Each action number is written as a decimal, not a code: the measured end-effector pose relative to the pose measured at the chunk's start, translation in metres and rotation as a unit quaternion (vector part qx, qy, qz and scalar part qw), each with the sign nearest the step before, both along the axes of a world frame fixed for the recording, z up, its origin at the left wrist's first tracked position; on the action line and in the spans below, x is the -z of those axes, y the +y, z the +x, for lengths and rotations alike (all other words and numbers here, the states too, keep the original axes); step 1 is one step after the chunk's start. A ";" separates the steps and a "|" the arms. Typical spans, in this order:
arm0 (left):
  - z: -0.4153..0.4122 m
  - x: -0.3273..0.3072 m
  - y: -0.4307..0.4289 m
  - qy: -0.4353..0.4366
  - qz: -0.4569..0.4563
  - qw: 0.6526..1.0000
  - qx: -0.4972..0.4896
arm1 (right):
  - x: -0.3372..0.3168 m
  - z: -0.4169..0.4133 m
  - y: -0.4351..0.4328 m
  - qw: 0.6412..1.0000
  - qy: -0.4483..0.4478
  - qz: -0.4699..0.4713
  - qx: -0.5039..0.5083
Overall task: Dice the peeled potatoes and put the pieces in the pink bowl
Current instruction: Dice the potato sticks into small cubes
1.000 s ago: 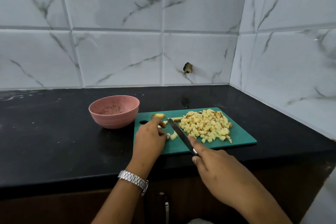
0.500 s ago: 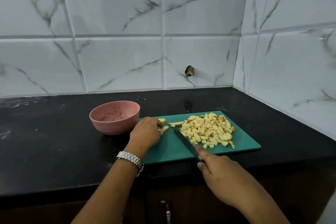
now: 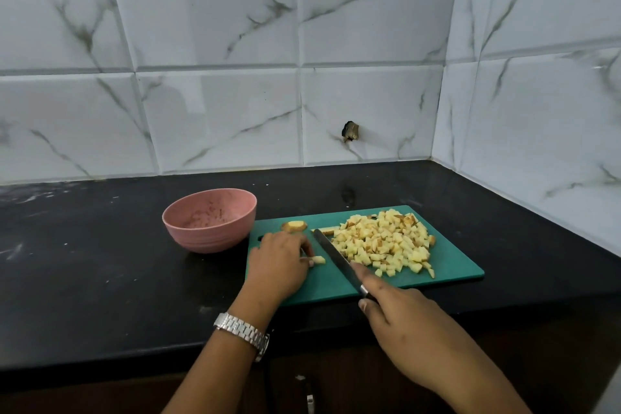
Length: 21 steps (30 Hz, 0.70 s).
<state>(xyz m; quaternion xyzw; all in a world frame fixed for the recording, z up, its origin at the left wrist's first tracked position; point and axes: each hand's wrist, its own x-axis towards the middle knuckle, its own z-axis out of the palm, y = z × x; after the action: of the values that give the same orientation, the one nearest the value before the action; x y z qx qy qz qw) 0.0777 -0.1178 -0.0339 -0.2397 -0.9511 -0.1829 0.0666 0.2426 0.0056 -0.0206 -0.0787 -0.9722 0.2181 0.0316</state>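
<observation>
Black counter [image 3: 100, 279] bears a green board [image 3: 453, 265]; left hand [image 3: 277, 262] pinches a potato strip [image 3: 318, 260], right hand [image 3: 410, 329] grips the knife [image 3: 336, 257].

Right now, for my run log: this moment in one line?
left hand holds potato strip; right hand grips knife; dice on board; pink bowl without dice

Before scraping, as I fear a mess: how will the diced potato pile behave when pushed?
Likely to scatter: the diced potato pile is loose small cubes, some stray at its edge. Flat-faced, they should slide on the cutting board rather than roll.
</observation>
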 end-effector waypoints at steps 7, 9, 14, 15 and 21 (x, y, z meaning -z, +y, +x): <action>0.022 0.015 0.001 0.031 0.117 0.993 -0.003 | 0.001 -0.008 -0.011 0.987 -0.107 0.119 0.008; 0.022 0.017 -0.002 0.017 0.150 0.989 0.001 | 0.003 -0.014 -0.014 0.984 -0.114 0.134 0.015; 0.027 0.023 -0.012 0.040 0.195 0.980 -0.002 | 0.004 -0.015 -0.013 0.989 -0.045 0.139 0.015; 0.028 0.023 -0.014 0.038 0.201 0.979 -0.009 | 0.004 -0.013 -0.014 0.989 -0.040 0.141 0.016; 0.033 0.025 -0.017 0.041 0.206 0.977 -0.027 | 0.006 -0.011 -0.027 0.981 -0.101 0.165 0.019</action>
<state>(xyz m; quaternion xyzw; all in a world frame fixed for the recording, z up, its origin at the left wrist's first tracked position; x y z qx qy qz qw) 0.1108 -0.1349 -0.0590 -0.2026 -0.8954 -0.3635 0.1585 0.2318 -0.0218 -0.0270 -0.1122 -0.9914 0.0452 -0.0502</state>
